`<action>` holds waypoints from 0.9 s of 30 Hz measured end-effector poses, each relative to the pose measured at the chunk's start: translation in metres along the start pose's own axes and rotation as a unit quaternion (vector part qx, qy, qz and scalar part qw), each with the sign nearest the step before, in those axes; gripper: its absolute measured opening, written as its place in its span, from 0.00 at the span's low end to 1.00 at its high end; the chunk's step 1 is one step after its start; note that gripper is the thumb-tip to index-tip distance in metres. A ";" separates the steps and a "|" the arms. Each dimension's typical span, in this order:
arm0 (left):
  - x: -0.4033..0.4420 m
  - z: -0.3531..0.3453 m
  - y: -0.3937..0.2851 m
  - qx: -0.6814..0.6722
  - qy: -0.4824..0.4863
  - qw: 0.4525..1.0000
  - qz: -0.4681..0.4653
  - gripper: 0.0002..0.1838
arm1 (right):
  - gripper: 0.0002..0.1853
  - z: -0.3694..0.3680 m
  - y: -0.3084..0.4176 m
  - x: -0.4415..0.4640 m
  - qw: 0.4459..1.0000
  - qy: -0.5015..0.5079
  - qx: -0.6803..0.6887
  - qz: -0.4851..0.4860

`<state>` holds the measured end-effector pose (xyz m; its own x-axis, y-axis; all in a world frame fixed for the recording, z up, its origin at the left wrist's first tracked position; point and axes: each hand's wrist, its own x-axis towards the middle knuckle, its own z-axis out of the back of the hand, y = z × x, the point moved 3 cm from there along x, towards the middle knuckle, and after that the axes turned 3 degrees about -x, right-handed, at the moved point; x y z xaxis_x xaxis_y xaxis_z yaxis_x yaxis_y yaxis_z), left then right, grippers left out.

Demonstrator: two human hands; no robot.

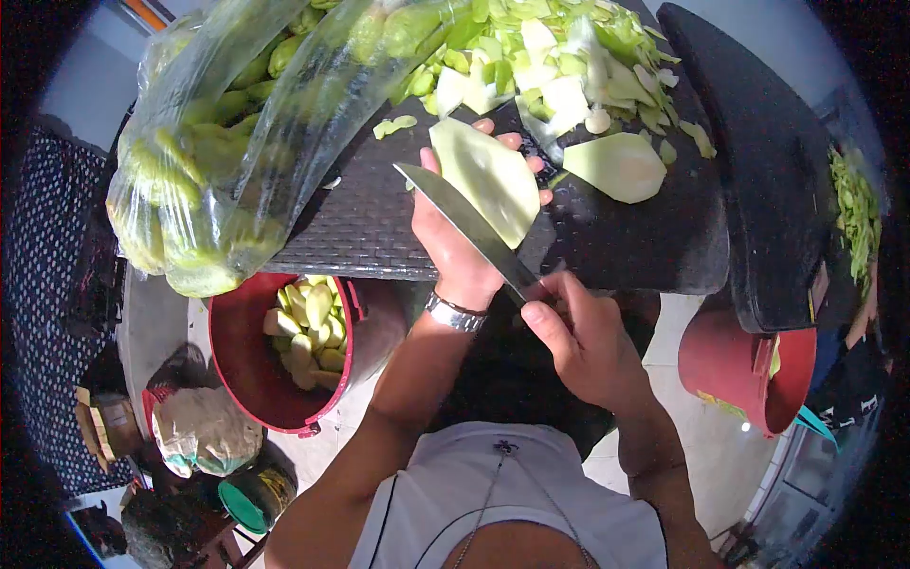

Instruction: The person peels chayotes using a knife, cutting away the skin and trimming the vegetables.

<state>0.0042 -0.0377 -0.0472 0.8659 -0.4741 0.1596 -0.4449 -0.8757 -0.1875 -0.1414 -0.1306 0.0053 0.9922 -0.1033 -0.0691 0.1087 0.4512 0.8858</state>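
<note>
A pale green peeled vegetable piece (485, 180) lies across the palm of my left hand (450, 237), with my fingertips wrapped round its far edge. My right hand (588, 341) grips the handle of a knife (464, 220). The blade points up and left, over my left palm and alongside the lower edge of the piece. To the right, another peeled piece (616, 168) rests on the dark woven table (370, 223). Beyond my left hand is a heap of peels and cut bits (569, 76).
A clear plastic bag of green vegetables (209, 180) hangs over the table's left edge. Below stands a red bucket (349, 379) with peeled pieces; another red bucket (711, 365) is at the right. A dark chair back (758, 171) and a co-worker's arm (863, 318) are at the far right.
</note>
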 end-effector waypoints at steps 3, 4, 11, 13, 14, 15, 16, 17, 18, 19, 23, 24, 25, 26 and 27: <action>0.000 0.001 0.003 -0.010 0.014 1.000 0.010 0.39 | 0.13 0.000 0.001 -0.003 1.000 0.001 -0.018 -0.008; -0.001 0.003 0.004 -0.021 0.013 1.000 0.014 0.39 | 0.13 0.000 -0.001 -0.003 1.000 0.002 -0.025 -0.017; -0.008 0.000 0.010 0.024 -0.039 0.999 -0.004 0.37 | 0.13 -0.006 -0.011 0.005 0.999 -0.020 -0.050 0.008; -0.012 -0.008 0.012 0.074 -0.064 0.995 -0.026 0.35 | 0.14 -0.007 -0.011 0.007 0.998 -0.023 -0.053 0.004; -0.012 -0.008 0.012 0.080 -0.070 0.994 -0.031 0.35 | 0.14 -0.007 -0.012 0.008 0.998 -0.025 -0.056 0.002; -0.013 -0.008 0.013 0.086 -0.076 0.993 -0.036 0.34 | 0.14 -0.008 -0.013 0.009 0.997 -0.030 -0.066 0.003; -0.014 -0.007 0.014 0.092 -0.082 0.992 -0.041 0.34 | 0.15 -0.009 -0.015 0.010 0.996 -0.035 -0.077 0.005; -0.016 -0.010 0.016 0.096 -0.085 0.991 -0.043 0.34 | 0.15 -0.010 -0.016 0.011 0.995 -0.041 -0.087 0.008; -0.020 -0.013 0.019 0.100 -0.089 0.990 -0.044 0.34 | 0.15 -0.009 -0.016 0.013 0.995 -0.050 -0.091 0.004; -0.023 -0.015 0.023 0.102 -0.108 0.988 -0.037 0.36 | 0.14 -0.006 -0.016 0.017 0.994 -0.060 -0.094 0.001; -0.027 -0.018 0.027 0.146 -0.111 0.981 -0.054 0.34 | 0.23 -0.002 -0.030 0.023 0.995 -0.047 -0.087 0.005; -0.027 -0.019 0.026 0.176 -0.111 0.976 -0.059 0.34 | 0.24 0.000 -0.031 0.026 0.994 -0.050 -0.095 0.010; -0.028 -0.021 0.025 0.206 -0.114 0.970 -0.065 0.35 | 0.24 0.002 -0.034 0.028 0.998 0.012 0.016 -0.061; -0.026 -0.023 0.022 0.251 -0.128 0.957 -0.062 0.32 | 0.25 0.006 -0.033 0.032 0.981 0.072 0.127 -0.129; -0.024 -0.017 0.017 0.231 -0.136 0.963 -0.029 0.30 | 0.26 0.010 -0.032 0.035 0.943 0.131 0.235 -0.196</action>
<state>-0.0281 -0.0432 -0.0376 0.9416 -0.3303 -0.0649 -0.3001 -0.7362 -0.6066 -0.1105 -0.1570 -0.0208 0.8691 0.0707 -0.4896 0.4922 -0.0257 0.8701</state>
